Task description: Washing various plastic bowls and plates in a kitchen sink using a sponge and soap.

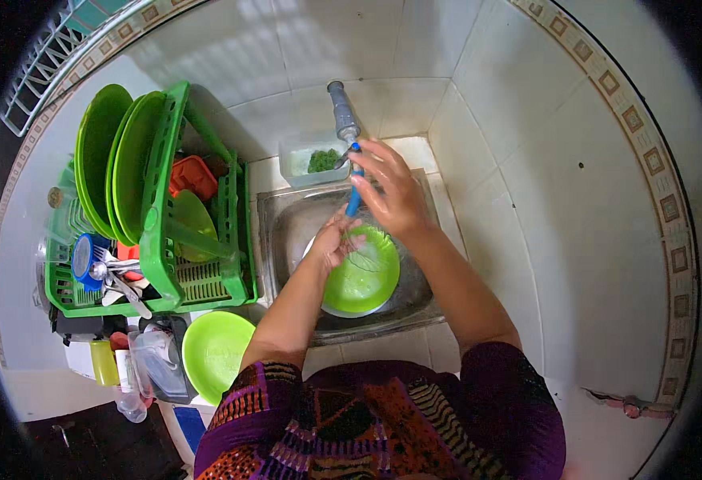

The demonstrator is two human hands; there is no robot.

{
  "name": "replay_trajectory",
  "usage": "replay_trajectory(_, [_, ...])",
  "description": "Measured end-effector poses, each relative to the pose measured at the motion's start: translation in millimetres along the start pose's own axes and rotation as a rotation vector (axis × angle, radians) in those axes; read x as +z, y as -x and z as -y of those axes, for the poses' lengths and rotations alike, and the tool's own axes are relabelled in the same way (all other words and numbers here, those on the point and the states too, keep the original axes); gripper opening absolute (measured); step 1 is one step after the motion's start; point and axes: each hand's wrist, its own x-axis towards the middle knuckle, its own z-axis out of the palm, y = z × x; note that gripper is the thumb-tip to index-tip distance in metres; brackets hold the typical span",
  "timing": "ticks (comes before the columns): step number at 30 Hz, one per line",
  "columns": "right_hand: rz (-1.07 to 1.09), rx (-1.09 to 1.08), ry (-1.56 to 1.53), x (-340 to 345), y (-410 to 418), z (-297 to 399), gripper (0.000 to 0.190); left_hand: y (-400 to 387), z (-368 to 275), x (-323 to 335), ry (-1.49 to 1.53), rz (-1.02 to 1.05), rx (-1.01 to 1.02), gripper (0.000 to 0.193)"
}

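Observation:
My left hand (334,241) is under the end of the blue hose (354,195) on the faucet (342,111), its fingers spread in what looks like running water. Beside the faucet's handle is my right hand (390,189), fingers apart; whether they touch the handle I cannot tell. Below both hands a lime-green plate (363,279) lies wet in the metal sink (327,339), with a pale rim of another dish under it. Behind the sink a clear plastic tub (297,165) holds a green scouring pad (325,160).
Left of the sink stands a green dish rack (177,252) with upright green plates (138,168), cutlery (124,276) and a blue-rimmed cup (84,262). Another lime-green plate (216,354) lies in front of it, near plastic containers (162,357). Tiled walls (567,198) rise behind and at the right.

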Motion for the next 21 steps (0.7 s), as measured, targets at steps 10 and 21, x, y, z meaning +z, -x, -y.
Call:
replay_trajectory(10, [-0.025, -0.111, 0.018, 42.3, -18.1, -14.1, 0.019, -8.3, 5.2, 11.1, -0.059, -0.074, 0.116, 0.030])
replay_trajectory(21, [0.066, -0.134, -0.106, 35.8, -16.0, -23.0, 0.023, -17.1, 12.1, 8.6, -0.032, -0.099, 0.050, 0.037])
